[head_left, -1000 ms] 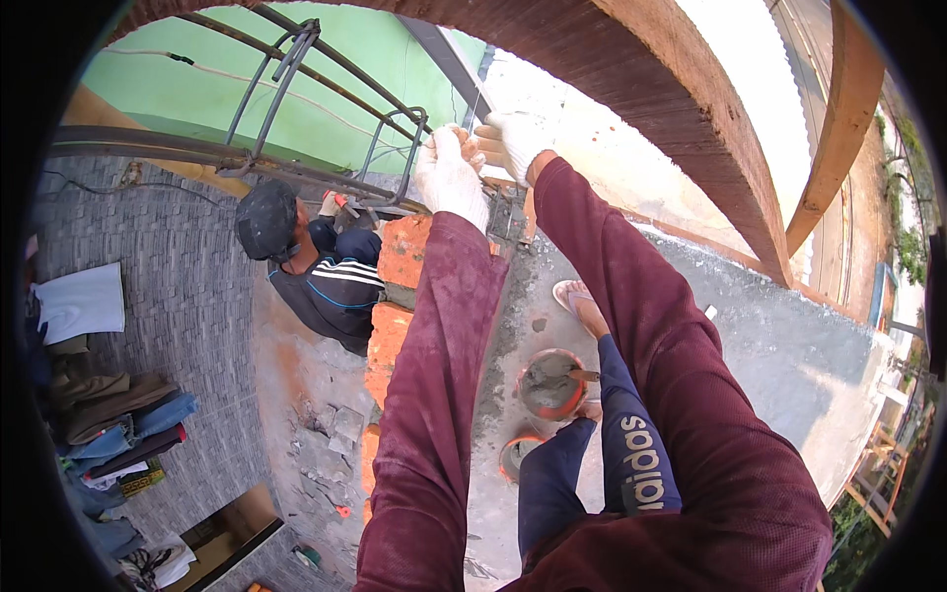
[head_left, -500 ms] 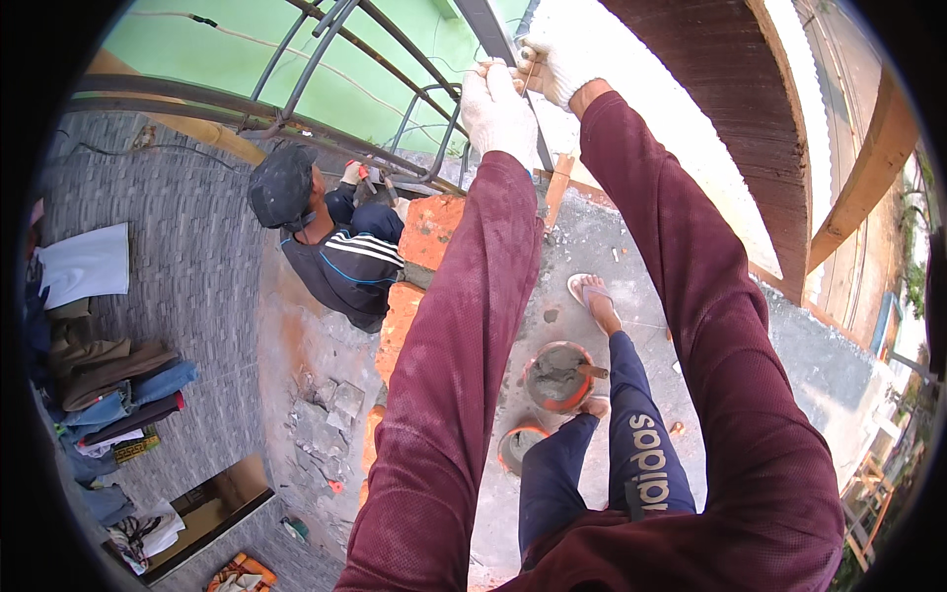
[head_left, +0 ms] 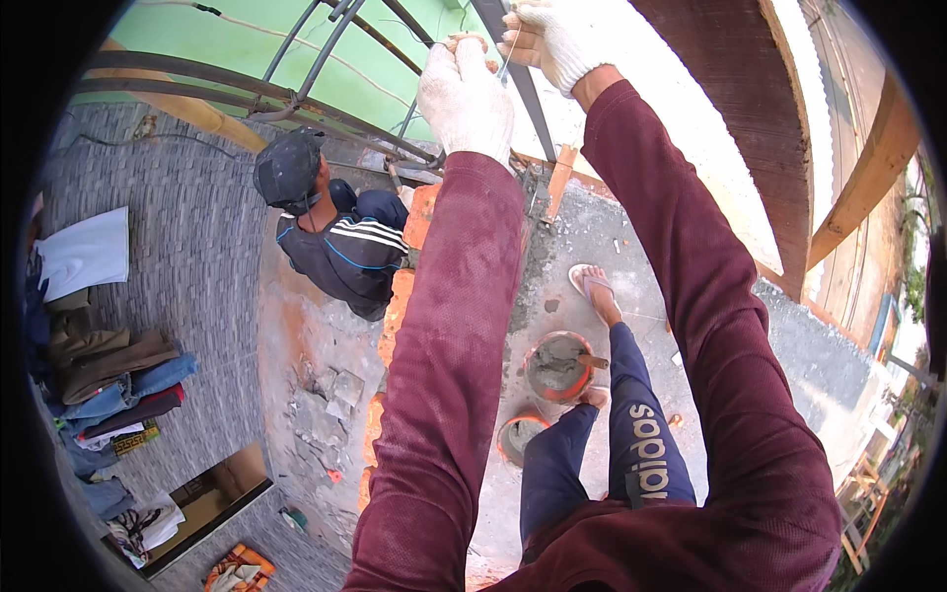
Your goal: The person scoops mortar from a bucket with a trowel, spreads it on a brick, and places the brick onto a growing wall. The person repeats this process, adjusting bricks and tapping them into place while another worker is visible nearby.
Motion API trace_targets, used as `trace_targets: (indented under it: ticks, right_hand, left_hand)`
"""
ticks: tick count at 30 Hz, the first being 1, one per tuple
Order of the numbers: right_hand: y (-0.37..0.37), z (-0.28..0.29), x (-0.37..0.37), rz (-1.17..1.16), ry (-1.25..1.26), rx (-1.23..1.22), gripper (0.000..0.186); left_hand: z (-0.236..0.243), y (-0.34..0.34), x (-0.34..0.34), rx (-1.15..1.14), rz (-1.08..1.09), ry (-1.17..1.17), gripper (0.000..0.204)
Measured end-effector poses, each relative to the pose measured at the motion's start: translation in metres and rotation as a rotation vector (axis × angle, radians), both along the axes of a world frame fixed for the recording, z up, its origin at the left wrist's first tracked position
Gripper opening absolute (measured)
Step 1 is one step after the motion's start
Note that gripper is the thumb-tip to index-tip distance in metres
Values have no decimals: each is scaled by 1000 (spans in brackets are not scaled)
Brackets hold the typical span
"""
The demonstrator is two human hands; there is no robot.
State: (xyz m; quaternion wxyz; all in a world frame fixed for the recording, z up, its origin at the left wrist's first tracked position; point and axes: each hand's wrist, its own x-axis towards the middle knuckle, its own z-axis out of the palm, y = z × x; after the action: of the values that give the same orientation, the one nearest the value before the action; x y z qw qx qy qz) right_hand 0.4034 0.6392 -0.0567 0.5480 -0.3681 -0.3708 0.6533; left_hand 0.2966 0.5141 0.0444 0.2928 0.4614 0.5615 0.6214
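Note:
Both of my hands are raised at the top, in whitish knit work gloves, beside an upright grey metal bar (head_left: pixel 528 94). My left hand (head_left: pixel 466 99) is closed to the left of the bar with its fingertips pressed together; what it grips is hidden. My right hand (head_left: pixel 557 44) is to the right, its fingers curled around a thin string (head_left: pixel 507 57) that runs down between the two hands. Below my left forearm stands a low wall of orange bricks (head_left: pixel 397 311) with grey mortar.
A co-worker in a dark cap and jacket (head_left: pixel 350 257) crouches left of the wall. Two buckets of grey mortar (head_left: pixel 531 370) (head_left: pixel 503 444) stand by my feet. Dark metal bars (head_left: pixel 197 74) cross the upper left. Wooden planks (head_left: pixel 878 168) are at right, clothes (head_left: pixel 118 365) at far left.
My hands have moved apart: the left has shifted left and slightly up, the right a little up. The co-worker's gloved hand with a red-handled tool has gone from sight.

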Motion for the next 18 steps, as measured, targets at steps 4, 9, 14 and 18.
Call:
trace_targets:
  ticks: [4,9,14,18]
  right_hand:
    - [1,4,-5,1,-15,-12,32]
    - [4,8,-13,5,-30,-35,35]
    - [-7,5,-20,20,10,-81,37]
    - [-19,0,-21,26,42,-122,40]
  left_hand:
    - [13,-17,-9,-66,31,54,22]
    - [14,-34,-20,-145,35,231,26]
    - [9,-36,-34,-141,-1,308,26]
    - [13,-44,-32,-169,-17,241,25]
